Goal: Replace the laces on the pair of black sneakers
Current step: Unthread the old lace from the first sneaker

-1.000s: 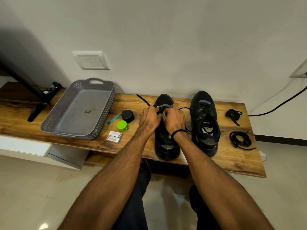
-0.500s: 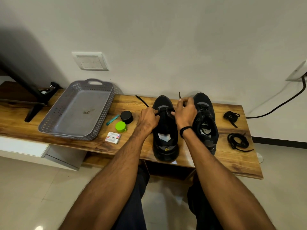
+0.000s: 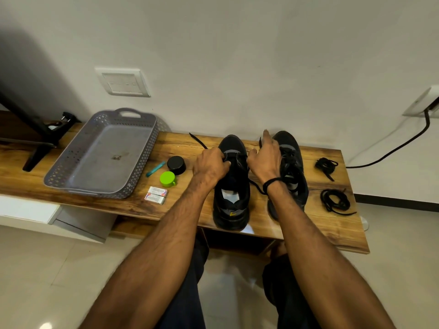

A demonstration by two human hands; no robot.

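Two black sneakers stand side by side on the wooden bench (image 3: pixel 332 231), toes toward the wall. My left hand (image 3: pixel 209 165) grips the left sneaker (image 3: pixel 231 200) at its upper eyelet area. My right hand (image 3: pixel 266 160) is raised between the shoes and pinches a black lace (image 3: pixel 256 187); the lace tip sticks up beside the extended index finger. The lace's other end lies on the bench left of the toe. The right sneaker (image 3: pixel 293 167) is laced and partly hidden behind my right wrist.
Two coiled black lace bundles (image 3: pixel 326 165) (image 3: pixel 335 200) lie at the bench's right end. On the left are a grey perforated basket (image 3: pixel 147 148), black lid (image 3: pixel 176 164), green cap (image 3: pixel 167 179), teal stick (image 3: pixel 155 169) and two small boxes (image 3: pixel 155 195). A black cable (image 3: pixel 392 150) runs along the wall.
My right hand left the left sneaker's tongue and moved up and right, drawing the lace out toward the right sneaker. My left hand stayed on the left sneaker.
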